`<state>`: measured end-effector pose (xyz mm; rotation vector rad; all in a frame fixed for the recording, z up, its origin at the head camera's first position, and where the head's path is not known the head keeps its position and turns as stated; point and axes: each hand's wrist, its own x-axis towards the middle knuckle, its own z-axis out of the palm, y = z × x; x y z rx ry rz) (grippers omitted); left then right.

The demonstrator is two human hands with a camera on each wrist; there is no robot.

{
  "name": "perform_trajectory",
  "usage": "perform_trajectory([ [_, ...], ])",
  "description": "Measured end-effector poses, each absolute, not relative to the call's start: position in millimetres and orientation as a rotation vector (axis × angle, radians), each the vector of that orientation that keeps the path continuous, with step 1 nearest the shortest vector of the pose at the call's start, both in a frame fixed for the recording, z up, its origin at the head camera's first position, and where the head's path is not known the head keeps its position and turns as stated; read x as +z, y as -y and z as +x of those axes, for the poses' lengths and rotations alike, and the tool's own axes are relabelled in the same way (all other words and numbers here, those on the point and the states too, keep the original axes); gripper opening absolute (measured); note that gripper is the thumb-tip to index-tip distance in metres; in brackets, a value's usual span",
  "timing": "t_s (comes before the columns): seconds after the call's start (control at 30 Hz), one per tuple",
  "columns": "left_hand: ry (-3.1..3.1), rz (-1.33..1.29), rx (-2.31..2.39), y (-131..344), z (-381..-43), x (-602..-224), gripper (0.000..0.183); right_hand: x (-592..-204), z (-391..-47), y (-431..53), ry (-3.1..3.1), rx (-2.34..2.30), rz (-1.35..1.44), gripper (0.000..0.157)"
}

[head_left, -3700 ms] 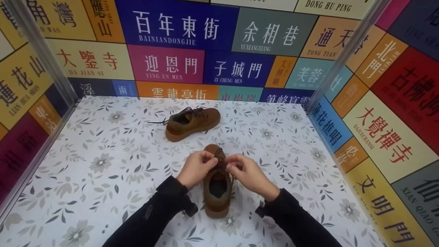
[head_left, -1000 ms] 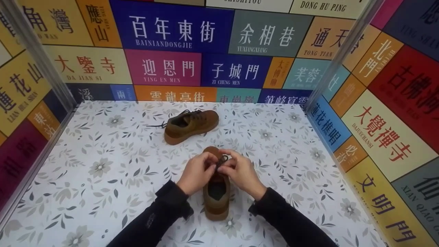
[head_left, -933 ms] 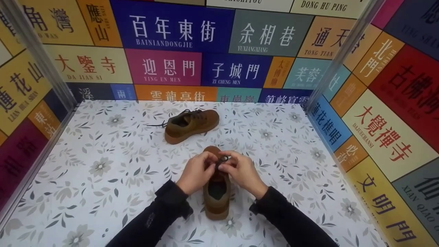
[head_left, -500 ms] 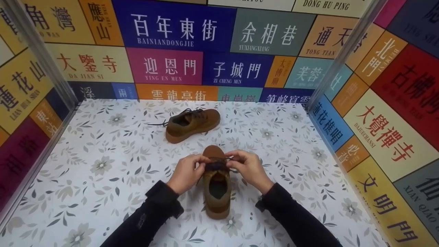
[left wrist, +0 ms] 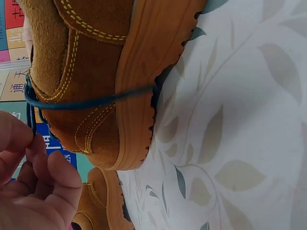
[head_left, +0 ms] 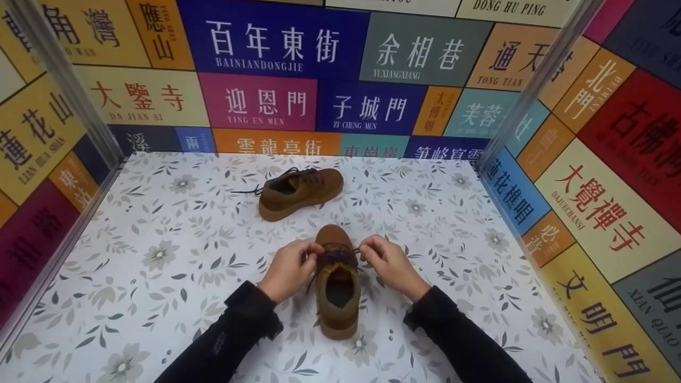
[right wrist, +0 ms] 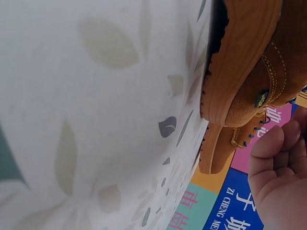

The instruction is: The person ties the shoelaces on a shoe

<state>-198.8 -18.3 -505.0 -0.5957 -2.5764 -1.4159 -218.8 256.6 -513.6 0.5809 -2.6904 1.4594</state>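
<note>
A brown suede shoe (head_left: 338, 319) stands upright with its toe pointing away from me. On its left side my left hand (head_left: 290, 268) pinches the dark shoelace (left wrist: 86, 103) between thumb and forefinger; one strand hangs down over the shoe's side in the left wrist view. To the right, my right hand (head_left: 392, 267) pinches lace by the fingertips, level with the front of the laced part. In the right wrist view the right hand (right wrist: 283, 179) is partly cut off by the frame edge, so its lace is hidden there.
A second brown shoe (head_left: 300, 192) lies farther back, its toe to the right and a loose lace (head_left: 246, 191) trailing left. White leaf-patterned cloth (head_left: 170, 298) covers the table. Colourful panels with printed characters (head_left: 276, 48) stand around the back and sides.
A second ago my hands were close together over the shoe with a small lace loop between them. They have since moved apart to either side, drawing the lace across the shoe.
</note>
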Motion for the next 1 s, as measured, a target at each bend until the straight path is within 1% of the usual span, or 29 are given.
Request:
perform_trajectory([
  [0.07,2.585,-0.586,-1.419,17.9,-198.5,-505.5,0.020,-512.6,-217.8,-256.4,2.695,1.522,0.533,0.025],
  [0.2,2.598,-0.562,-1.464,17.8,-196.9,-506.1,0.020,-512.1,-217.4,-258.4,2.689,1.621,0.446,0.026],
  [0.43,2.584,-0.532,-1.512,18.5,-195.9,-508.4,0.008,-514.9,-218.4,-267.3,2.632,1.714,0.434,0.020],
  [0.53,2.577,-0.564,-1.398,19.5,-197.1,-509.1,0.003,-518.0,-219.7,-272.5,2.635,1.489,0.544,0.014],
  [0.67,2.608,-0.643,-1.141,22.6,-197.8,-507.5,0.011,-518.6,-221.4,-278.8,2.604,1.046,0.731,0.006],
  [0.77,2.629,-0.665,-1.022,25.7,-197.8,-506.4,0.014,-516.0,-224.1,-280.9,2.586,0.920,0.768,0.006],
  [0.87,2.631,-0.670,-1.058,28.8,-197.7,-508.7,0.013,-514.3,-227.0,-281.0,2.642,0.995,0.698,0.007],
  [0.93,2.635,-0.652,-1.167,29.8,-198.0,-512.6,0.010,-512.7,-225.9,-280.5,2.713,1.188,0.610,0.006],
  [1.0,2.647,-0.614,-1.313,30.9,-198.6,-517.4,0.003,-512.2,-222.7,-281.3,2.771,1.424,0.528,0.017],
])
